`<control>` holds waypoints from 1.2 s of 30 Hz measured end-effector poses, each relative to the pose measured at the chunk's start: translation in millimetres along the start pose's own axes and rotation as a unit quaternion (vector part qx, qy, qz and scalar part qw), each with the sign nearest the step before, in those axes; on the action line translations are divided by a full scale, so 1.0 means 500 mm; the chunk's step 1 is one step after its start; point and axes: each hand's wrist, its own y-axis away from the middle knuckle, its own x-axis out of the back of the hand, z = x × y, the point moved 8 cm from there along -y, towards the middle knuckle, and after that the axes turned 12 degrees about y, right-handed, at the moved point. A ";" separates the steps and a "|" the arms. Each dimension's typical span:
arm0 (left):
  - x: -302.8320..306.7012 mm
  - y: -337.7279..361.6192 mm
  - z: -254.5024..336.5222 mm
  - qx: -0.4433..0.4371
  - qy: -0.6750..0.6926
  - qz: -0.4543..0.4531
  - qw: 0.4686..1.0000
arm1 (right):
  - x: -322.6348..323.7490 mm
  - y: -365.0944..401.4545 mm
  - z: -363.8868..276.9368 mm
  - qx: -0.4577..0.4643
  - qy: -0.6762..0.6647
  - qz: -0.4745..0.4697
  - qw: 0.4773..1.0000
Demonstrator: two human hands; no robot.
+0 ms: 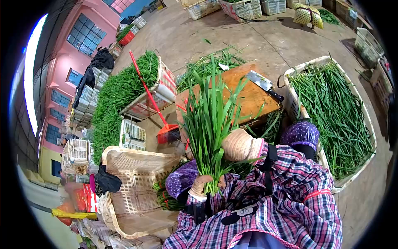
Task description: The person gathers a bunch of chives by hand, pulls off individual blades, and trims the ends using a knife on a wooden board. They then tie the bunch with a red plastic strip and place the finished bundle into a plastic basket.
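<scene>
Left hand point(202, 184) closes around the lower stems of a leafy green bunch point(209, 133), upright before the wooden board point(253, 99), partly screening it; the right hand point(242, 145) hides its fingers, grip unclear. Concrete floor point(253, 39) spreads beyond the board. Crates point(292, 99) of greens point(331, 116) flank it. A knife point(259, 80) lies atop it; left stands a red broom point(167, 130).

Your bunch of leaves point(207, 124) is bright green, paling toward the stem ends point(212, 189); your shirt point(286, 195) is checked in pink, navy and white; your knee covers point(300, 133) are purple with white dots; the surface point(253, 99) is orange-brown wood; the knife point(258, 80) pairs a silver blade with a black handle; the broom point(166, 128) is red; the walls point(61, 60) are pink.
</scene>
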 end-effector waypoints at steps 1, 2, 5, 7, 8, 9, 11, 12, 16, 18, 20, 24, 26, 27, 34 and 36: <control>0.005 -0.002 -0.003 0.001 0.000 0.000 1.000 | 0.032 0.007 -0.015 0.043 -0.008 0.152 0.987; 0.016 -0.006 -0.004 -0.006 -0.003 0.003 1.000 | 0.019 0.007 -0.009 0.043 -0.008 0.152 0.987; 0.026 -0.012 -0.006 -0.030 -0.026 0.016 0.999 | 0.078 0.005 -0.047 -0.007 0.046 0.095 0.994; 0.039 -0.013 -0.008 -0.039 -0.016 0.027 0.999 | 0.077 0.001 -0.052 -0.031 0.109 0.046 0.992; 0.036 -0.014 -0.010 -0.039 -0.016 0.027 0.999 | 0.068 -0.006 -0.048 -0.049 0.111 0.043 0.992; 0.033 -0.015 -0.009 -0.052 -0.001 0.029 0.998 | 0.068 -0.007 -0.052 -0.049 0.111 0.042 0.992; 0.026 -0.015 -0.005 -0.065 0.013 0.030 0.997 | 0.078 -0.004 -0.056 -0.079 0.126 0.015 0.989; 0.026 -0.015 -0.005 -0.067 0.014 0.034 0.997 | 0.072 -0.006 -0.054 -0.087 0.125 0.001 0.988; 0.030 -0.007 -0.002 -0.074 0.004 0.085 0.994 | 0.064 -0.009 -0.050 -0.091 0.115 0.040 0.988; 0.042 -0.010 -0.006 -0.068 0.003 0.067 0.995 | 0.050 -0.010 -0.040 -0.094 0.100 0.022 0.990; 0.049 -0.010 -0.010 -0.068 0.008 0.058 0.996 | 0.053 -0.009 -0.033 -0.088 0.071 0.038 0.993; 0.036 -0.011 -0.009 -0.056 0.069 -0.019 0.996 | 0.084 0.005 -0.026 -0.114 0.047 0.033 0.992; 0.032 -0.011 -0.009 -0.037 0.050 -0.045 0.997 | 0.062 0.000 0.001 -0.092 0.120 0.052 0.987; 0.023 -0.011 -0.012 -0.016 0.030 -0.074 0.997 | 0.078 0.005 0.017 -0.119 0.197 0.041 0.972; 0.018 0.004 0.003 -0.015 -0.015 0.018 1.000 | 0.302 0.125 0.116 -0.208 0.233 0.254 0.915; 0.009 -0.010 0.029 -0.076 -0.011 -0.044 0.996 | 0.380 0.205 0.110 -0.256 0.260 0.273 0.890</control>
